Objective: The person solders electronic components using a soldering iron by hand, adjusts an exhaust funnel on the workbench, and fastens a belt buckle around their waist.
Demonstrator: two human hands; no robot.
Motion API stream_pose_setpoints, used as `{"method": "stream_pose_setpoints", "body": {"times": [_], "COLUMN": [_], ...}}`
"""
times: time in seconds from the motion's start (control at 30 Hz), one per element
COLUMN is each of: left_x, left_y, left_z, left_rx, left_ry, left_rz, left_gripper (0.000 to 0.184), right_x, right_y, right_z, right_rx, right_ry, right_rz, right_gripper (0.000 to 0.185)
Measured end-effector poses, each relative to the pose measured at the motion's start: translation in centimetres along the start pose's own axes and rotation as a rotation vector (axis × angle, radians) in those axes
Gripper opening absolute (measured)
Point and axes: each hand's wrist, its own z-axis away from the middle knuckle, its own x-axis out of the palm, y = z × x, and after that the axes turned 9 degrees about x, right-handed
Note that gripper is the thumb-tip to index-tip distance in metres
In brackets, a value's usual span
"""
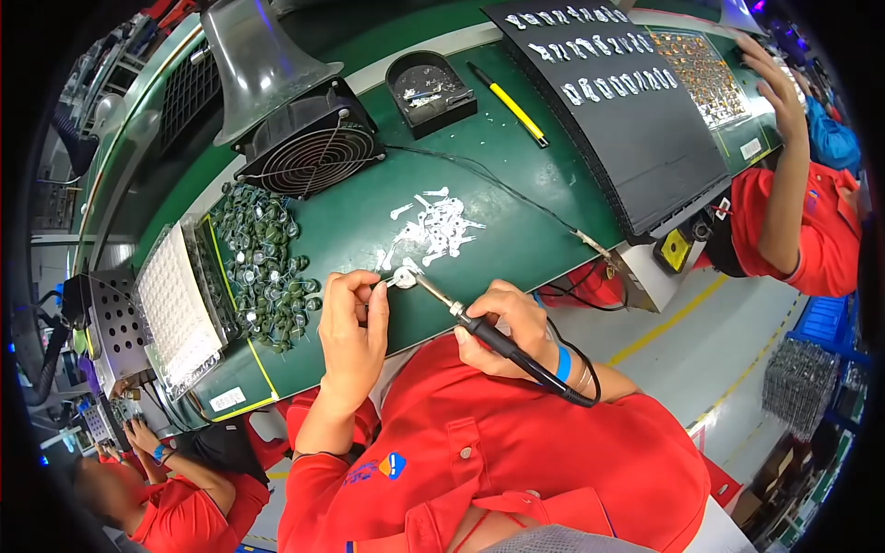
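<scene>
My right hand (pixel 509 330) is wrapped round the black handle of a soldering iron (pixel 502 343), whose metal tip points up and left. Between finger and thumb, my left hand (pixel 355 323) pinches a small white part (pixel 404 277) with a round end. The iron's tip is at that part; whether they touch, I cannot tell. Just beyond lies a loose pile of similar white parts (pixel 442 226) on the green bench mat (pixel 525 226). To the left of my left hand is a heap of small dark green round components with thin leads (pixel 263 263).
A black fan (pixel 318 152) and a black bin with scraps (pixel 429 92) stand at the back. Near them lies a yellow marker (pixel 512 106). White parts sit in rows on a black board (pixel 636 138) at right. Co-workers in red (pixel 793 212) work on both sides.
</scene>
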Motion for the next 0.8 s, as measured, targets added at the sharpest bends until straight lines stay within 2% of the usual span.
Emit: {"method": "stream_pose_setpoints", "body": {"times": [0.53, 0.8], "left_x": [-0.3, -1.1], "left_y": [-0.2, -1.1], "left_z": [-0.1, -1.7], "left_rx": [0.027, 0.027], "left_ry": [-0.015, 0.011], "left_rz": [-0.014, -0.047], "left_gripper": [0.011, 0.015], "right_x": [-0.2, -1.0], "right_y": [0.0, 0.5], "right_z": [0.1, -2.3], "right_rx": [0.071, 0.128], "right_ry": [-0.015, 0.093], "right_rz": [-0.050, -0.067], "right_gripper": [0.032, 0.035]}}
